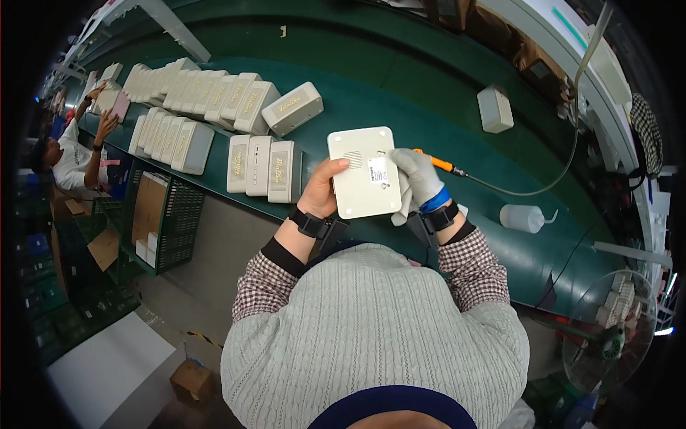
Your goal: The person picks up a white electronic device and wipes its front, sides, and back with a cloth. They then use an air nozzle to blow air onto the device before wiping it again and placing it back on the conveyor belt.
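Observation:
A cream box-shaped speaker [355,194] is held up in front of me, its flat underside with corner feet, a small vent and a white label facing up. My bare left hand [323,187] is closed round its left edge, the thumb lying on the face. At the right edge, my right hand [420,179], in a grey glove, has its fingers curled against the box near the label. Pale cloth-like material [401,207] shows under the glove, partly hidden. An orange-handled tool [434,161] lies just beyond the right hand.
Rows of similar speakers [214,96] stand on the green bench to the left, with another speaker [495,111] at far right. A squeeze bottle [524,218] lies at right; the tool's cable [504,191] curves upward. A fan [611,343] and a green crate [168,222] flank me. Another person [82,157] works at far left.

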A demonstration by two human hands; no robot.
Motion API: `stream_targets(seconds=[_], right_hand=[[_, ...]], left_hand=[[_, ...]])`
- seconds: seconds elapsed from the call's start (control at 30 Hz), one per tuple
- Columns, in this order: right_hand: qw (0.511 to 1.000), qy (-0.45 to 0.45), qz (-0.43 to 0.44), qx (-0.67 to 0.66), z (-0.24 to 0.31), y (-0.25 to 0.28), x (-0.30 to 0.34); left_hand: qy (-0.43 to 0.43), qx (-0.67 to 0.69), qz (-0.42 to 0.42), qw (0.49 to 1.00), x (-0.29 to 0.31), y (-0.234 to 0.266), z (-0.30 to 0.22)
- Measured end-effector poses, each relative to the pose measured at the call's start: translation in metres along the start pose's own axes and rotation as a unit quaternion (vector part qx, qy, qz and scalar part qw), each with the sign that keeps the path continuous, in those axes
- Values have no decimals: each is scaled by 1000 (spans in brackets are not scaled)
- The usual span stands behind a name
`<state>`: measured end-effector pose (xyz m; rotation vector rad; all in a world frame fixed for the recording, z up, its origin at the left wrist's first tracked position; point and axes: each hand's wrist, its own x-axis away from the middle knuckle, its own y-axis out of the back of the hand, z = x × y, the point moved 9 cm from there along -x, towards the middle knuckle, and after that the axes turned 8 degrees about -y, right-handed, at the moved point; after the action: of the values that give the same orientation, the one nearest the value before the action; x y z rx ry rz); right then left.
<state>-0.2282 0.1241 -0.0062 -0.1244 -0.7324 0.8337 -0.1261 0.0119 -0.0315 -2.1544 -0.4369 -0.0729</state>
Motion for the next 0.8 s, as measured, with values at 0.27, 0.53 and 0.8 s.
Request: stream_targets(seconds=[0.27,0.53,0.8], right_hand=[[667,-108,-284,680,-33,178,53],[648,-181,-395,626,-59,194,75],[659,-173,-353,642,-100,215,76]], left_hand=[[-80,-2,-92,993,0,25,-27],[-117,-32,-112,986,-3,19,-29],[-154,-12,-140,978,0,27,-46]])
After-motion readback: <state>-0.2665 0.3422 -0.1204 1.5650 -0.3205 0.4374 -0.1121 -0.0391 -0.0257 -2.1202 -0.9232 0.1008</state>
